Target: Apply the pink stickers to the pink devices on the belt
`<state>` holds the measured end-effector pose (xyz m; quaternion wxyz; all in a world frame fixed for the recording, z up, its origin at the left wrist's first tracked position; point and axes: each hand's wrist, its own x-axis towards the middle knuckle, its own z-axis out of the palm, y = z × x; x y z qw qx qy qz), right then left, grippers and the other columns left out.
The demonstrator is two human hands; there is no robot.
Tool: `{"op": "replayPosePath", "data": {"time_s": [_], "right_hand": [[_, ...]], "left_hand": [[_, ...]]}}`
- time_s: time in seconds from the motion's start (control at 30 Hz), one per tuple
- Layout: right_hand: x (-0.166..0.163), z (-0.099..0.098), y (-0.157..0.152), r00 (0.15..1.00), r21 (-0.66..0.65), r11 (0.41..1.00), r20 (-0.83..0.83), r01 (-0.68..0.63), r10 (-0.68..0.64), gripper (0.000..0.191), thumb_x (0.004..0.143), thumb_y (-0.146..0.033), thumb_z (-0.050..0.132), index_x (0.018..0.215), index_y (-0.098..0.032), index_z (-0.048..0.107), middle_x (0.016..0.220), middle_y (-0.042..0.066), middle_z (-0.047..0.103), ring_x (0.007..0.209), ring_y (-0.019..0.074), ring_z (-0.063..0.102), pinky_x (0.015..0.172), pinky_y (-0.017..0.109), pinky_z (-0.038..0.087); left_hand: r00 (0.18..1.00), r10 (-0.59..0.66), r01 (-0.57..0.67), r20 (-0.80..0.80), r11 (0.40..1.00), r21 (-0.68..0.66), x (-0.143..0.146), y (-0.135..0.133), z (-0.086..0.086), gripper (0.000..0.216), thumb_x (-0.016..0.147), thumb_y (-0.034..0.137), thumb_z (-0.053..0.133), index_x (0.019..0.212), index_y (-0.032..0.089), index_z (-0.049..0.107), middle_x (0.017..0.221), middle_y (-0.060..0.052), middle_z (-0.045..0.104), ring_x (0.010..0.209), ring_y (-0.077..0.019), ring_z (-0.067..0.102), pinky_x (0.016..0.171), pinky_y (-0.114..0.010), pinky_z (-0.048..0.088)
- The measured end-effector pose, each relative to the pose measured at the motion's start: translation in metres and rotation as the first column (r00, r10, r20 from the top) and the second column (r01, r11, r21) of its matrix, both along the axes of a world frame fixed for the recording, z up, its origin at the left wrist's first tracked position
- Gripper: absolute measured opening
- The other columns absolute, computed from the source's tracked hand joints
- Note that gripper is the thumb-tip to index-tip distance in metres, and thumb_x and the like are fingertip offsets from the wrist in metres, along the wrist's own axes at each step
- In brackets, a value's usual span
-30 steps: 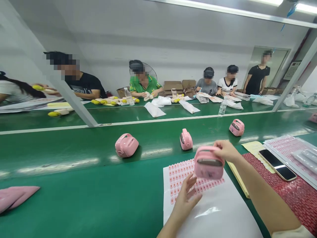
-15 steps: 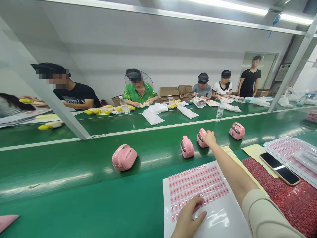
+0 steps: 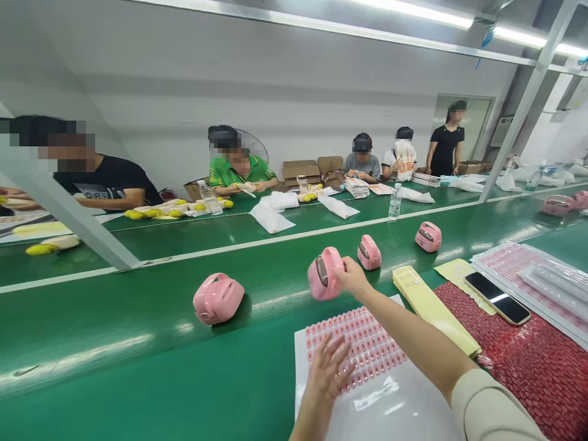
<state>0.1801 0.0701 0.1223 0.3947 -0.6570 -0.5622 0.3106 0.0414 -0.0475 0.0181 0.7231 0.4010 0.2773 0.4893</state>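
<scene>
My right hand (image 3: 354,278) grips a small pink plastic device (image 3: 324,274) with a loop handle and a dark window, held at its right side. It appears raised over the green belt. Fingers spread, my left hand (image 3: 328,370) hovers over or rests on a white sheet (image 3: 390,407) bearing rows of pink oval pieces (image 3: 365,334); contact is unclear. Other pink devices stand on the belt: one just behind my right hand (image 3: 369,252), one farther right (image 3: 428,237), and one to the left (image 3: 218,299).
Right of the sheet lie yellow paper strips (image 3: 432,306), red bubble wrap (image 3: 528,367), a phone (image 3: 497,297) and stacked sheets (image 3: 542,278). Across the green belt (image 3: 138,324), several people sit working. A slanted metal post (image 3: 82,202) stands at left, another (image 3: 523,104) at right.
My right hand has moved left and toward me, and a pink device is now in its grip. My left hand has lifted and spread its fingers. The view has shifted slightly right.
</scene>
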Motion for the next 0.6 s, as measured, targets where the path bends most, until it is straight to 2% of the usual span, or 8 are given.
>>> {"op": "replayPosePath", "data": {"time_s": [0.1, 0.17, 0.23, 0.3, 0.37, 0.43, 0.5, 0.6], "right_hand": [[-0.002, 0.000, -0.039, 0.983, -0.132, 0.983, -0.148, -0.129, 0.109, 0.022, 0.081, -0.029, 0.030, 0.070, -0.019, 0.046, 0.047, -0.005, 0.044, 0.036, 0.0087, 0.041, 0.036, 0.020, 0.033], [-0.005, -0.007, -0.065, 0.906, -0.260, 0.910, -0.362, -0.323, 0.218, 0.021, 0.078, -0.028, 0.033, 0.066, -0.018, 0.046, 0.042, -0.007, 0.039, 0.030, 0.0069, 0.033, 0.031, 0.019, 0.027], [-0.005, -0.015, -0.086, 0.763, -0.307, 0.798, -0.588, -0.519, 0.270, 0.017, 0.075, -0.028, 0.038, 0.069, -0.018, 0.049, 0.045, -0.006, 0.042, 0.030, 0.0058, 0.035, 0.032, 0.018, 0.028], [0.006, -0.021, -0.095, 0.705, -0.290, 0.767, -0.651, -0.573, 0.280, 0.017, 0.075, -0.030, 0.042, 0.078, -0.017, 0.053, 0.059, -0.003, 0.052, 0.038, 0.0065, 0.045, 0.037, 0.019, 0.035], [0.029, -0.021, -0.092, 0.835, -0.274, 0.862, -0.485, -0.427, 0.259, 0.021, 0.076, -0.032, 0.046, 0.089, -0.017, 0.055, 0.080, 0.003, 0.058, 0.050, 0.0090, 0.054, 0.045, 0.022, 0.042], [0.063, -0.020, -0.083, 0.993, -0.215, 0.972, -0.099, -0.092, 0.072, 0.023, 0.076, -0.028, 0.051, 0.095, -0.017, 0.055, 0.096, 0.007, 0.057, 0.067, 0.0127, 0.059, 0.056, 0.024, 0.045], [0.101, -0.020, -0.072, 0.925, -0.093, 0.948, 0.267, 0.303, -0.270, 0.021, 0.075, -0.019, 0.052, 0.095, -0.014, 0.056, 0.101, 0.011, 0.057, 0.084, 0.0163, 0.059, 0.069, 0.024, 0.044], [0.147, -0.026, -0.064, 0.850, -0.105, 0.887, 0.354, 0.451, -0.390, 0.019, 0.073, -0.012, 0.053, 0.090, -0.008, 0.058, 0.096, 0.016, 0.059, 0.086, 0.0208, 0.059, 0.070, 0.025, 0.043]], "left_hand": [[0.975, -0.001, 0.003, 0.224, 1.000, -0.007, -0.012, 0.001, -0.001, 0.060, 0.069, 0.068, 0.040, 0.120, 0.037, 0.046, 0.132, -0.003, 0.046, 0.125, -0.0314, 0.032, 0.093, -0.052, 0.037], [0.971, 0.007, -0.013, 0.240, 1.000, 0.023, -0.023, -0.001, -0.015, 0.059, 0.070, 0.071, 0.032, 0.119, 0.041, 0.046, 0.129, 0.001, 0.049, 0.125, -0.0314, 0.032, 0.093, -0.053, 0.037], [0.973, 0.085, -0.096, 0.214, 0.994, 0.043, -0.033, -0.003, -0.034, 0.057, 0.072, 0.069, 0.032, 0.125, 0.049, 0.032, 0.131, 0.007, 0.047, 0.125, -0.0281, 0.032, 0.092, -0.050, 0.040], [0.968, 0.113, -0.117, 0.222, 0.993, 0.005, -0.041, -0.002, -0.048, 0.061, 0.071, 0.068, 0.037, 0.128, 0.051, 0.024, 0.129, 0.007, 0.049, 0.122, -0.0279, 0.038, 0.086, -0.045, 0.046], [0.955, 0.116, -0.107, 0.273, 0.993, -0.050, -0.047, 0.001, -0.053, 0.059, 0.072, 0.067, 0.037, 0.127, 0.051, 0.026, 0.124, 0.006, 0.054, 0.114, -0.0281, 0.047, 0.077, -0.042, 0.052], [0.938, 0.098, -0.076, 0.333, 0.994, -0.078, -0.051, 0.005, -0.046, 0.055, 0.072, 0.065, 0.039, 0.125, 0.049, 0.033, 0.118, 0.004, 0.059, 0.105, -0.0287, 0.055, 0.069, -0.040, 0.054], [0.921, 0.087, -0.055, 0.381, 0.994, -0.095, -0.053, 0.008, -0.032, 0.054, 0.071, 0.062, 0.046, 0.122, 0.046, 0.040, 0.114, 0.001, 0.062, 0.100, -0.0299, 0.058, 0.066, -0.042, 0.055], [0.897, 0.124, -0.064, 0.424, 0.986, -0.153, -0.051, 0.008, -0.011, 0.051, 0.068, 0.054, 0.057, 0.117, 0.043, 0.047, 0.108, 0.001, 0.065, 0.093, -0.0307, 0.061, 0.062, -0.044, 0.055]]}}
